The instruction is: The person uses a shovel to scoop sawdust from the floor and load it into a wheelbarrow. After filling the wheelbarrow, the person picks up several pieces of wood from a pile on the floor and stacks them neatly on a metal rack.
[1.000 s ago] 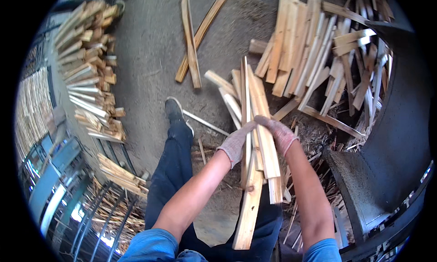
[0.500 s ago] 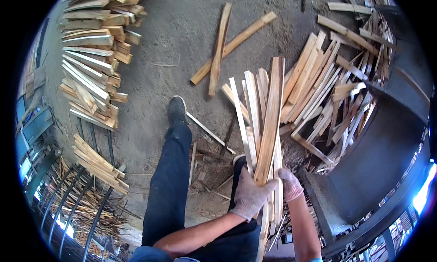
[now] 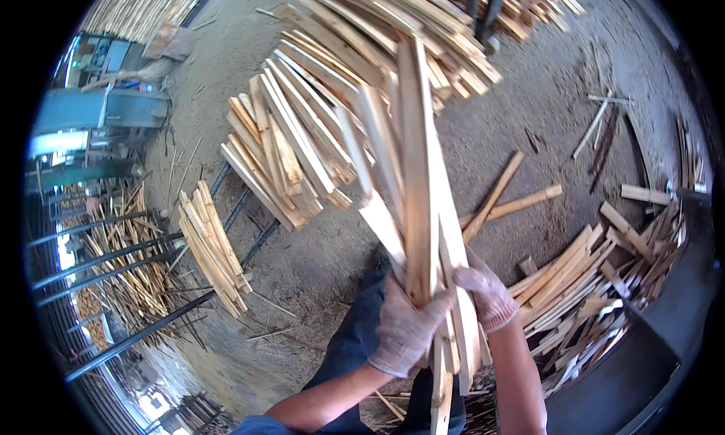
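A bundle of long, pale wooden slats [image 3: 418,171] is gripped between my two gloved hands and slants up and away from me. My left hand [image 3: 411,325] wraps round the near part, its thumb across the front of a wide slat. On the other side, my right hand [image 3: 485,293] presses against the slats with its fingers partly hidden behind them. The far ends of the bundle overlap the view of a large stack of slats [image 3: 287,137] on the ground. Some far ends look smeared by motion.
At the left, a smaller slat stack [image 3: 211,246] rests across dark metal bars [image 3: 136,352]. Two crossed slats [image 3: 521,201] lie on the dusty ground beyond the bundle. At the right, a loose slat heap [image 3: 581,291] lies beside a dark metal trough [image 3: 634,359]. Thin offcuts fill the lower left.
My view has swung left, bringing the slat stacks towards the middle and the loose heap farther right and down. Both hands still grip the bundle, which has swung round with me.
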`<state>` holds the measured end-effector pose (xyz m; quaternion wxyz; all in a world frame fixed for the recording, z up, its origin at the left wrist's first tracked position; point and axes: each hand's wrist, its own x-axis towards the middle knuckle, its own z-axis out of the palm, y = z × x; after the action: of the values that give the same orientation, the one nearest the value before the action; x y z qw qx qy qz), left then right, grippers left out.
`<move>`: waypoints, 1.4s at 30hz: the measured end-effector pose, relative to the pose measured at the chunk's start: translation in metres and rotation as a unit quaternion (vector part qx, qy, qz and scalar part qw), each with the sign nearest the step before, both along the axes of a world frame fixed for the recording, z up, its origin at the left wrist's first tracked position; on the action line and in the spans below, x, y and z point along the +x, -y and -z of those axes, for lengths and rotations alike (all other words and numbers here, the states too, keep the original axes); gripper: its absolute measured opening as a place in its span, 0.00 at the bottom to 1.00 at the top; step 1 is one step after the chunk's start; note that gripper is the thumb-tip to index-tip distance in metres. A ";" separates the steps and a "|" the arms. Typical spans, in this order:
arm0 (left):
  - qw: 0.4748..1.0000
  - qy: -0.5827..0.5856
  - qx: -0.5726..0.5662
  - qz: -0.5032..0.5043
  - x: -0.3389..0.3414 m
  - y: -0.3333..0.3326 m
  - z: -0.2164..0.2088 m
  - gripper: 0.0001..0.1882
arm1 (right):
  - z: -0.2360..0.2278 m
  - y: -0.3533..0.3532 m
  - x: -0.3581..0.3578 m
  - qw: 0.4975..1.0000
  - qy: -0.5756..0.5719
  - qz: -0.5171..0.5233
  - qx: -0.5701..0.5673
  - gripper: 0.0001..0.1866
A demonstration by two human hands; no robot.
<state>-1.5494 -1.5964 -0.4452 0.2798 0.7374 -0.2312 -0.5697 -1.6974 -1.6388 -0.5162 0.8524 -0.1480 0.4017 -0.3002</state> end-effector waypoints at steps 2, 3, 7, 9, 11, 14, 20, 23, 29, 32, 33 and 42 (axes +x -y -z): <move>0.993 -0.009 -0.080 -0.089 0.041 0.020 0.009 0.42 | -0.008 0.055 0.049 0.996 0.022 -0.075 -0.054 0.45; 0.993 0.003 -0.081 -0.088 0.062 0.040 0.001 0.41 | -0.001 0.079 0.071 0.986 -0.010 -0.130 -0.108 0.51; 0.991 -0.012 -0.102 -0.091 0.137 0.144 0.026 0.37 | 0.007 0.194 0.152 0.953 -0.079 -0.195 -0.218 0.50; 0.985 0.019 -0.115 -0.124 0.168 0.202 0.066 0.36 | 0.028 0.262 0.170 0.923 -0.289 -0.204 -0.150 0.54; 0.984 0.128 -0.045 -0.116 0.211 0.244 0.097 0.30 | 0.038 0.275 0.193 0.888 -0.387 -0.071 -0.240 0.53; 0.979 0.157 0.039 -0.124 0.254 0.254 0.181 0.36 | 0.042 0.239 0.178 0.802 -0.481 -0.131 -0.330 0.54; 0.989 0.088 0.024 -0.118 0.261 0.241 0.193 0.27 | 0.098 0.150 0.134 0.792 -0.586 -0.119 -0.127 0.47; 0.981 -0.027 -0.021 -0.192 0.268 0.221 0.199 0.25 | 0.118 0.137 0.118 0.790 -0.598 0.043 -0.132 0.44; 0.973 -0.020 -0.038 -0.227 0.269 0.215 0.205 0.25 | 0.149 0.098 0.080 0.901 -0.245 0.282 0.221 0.54; 0.965 -0.007 -0.117 -0.233 0.273 0.207 0.215 0.26 | 0.161 0.127 0.125 0.905 -0.206 0.326 0.179 0.59; 0.966 -0.024 -0.109 -0.233 0.276 0.205 0.215 0.28 | 0.131 0.156 0.152 0.891 -0.234 0.348 0.173 0.59; 0.979 -0.031 -0.024 -0.199 0.167 0.168 0.119 0.23 | 0.194 0.167 0.181 0.912 -0.392 0.110 -0.044 0.49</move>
<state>-1.3820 -1.7643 -0.5645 0.4117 0.7439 -0.0847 -0.5196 -1.5165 -1.8059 -0.7102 0.5808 -0.2462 0.7033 -0.3277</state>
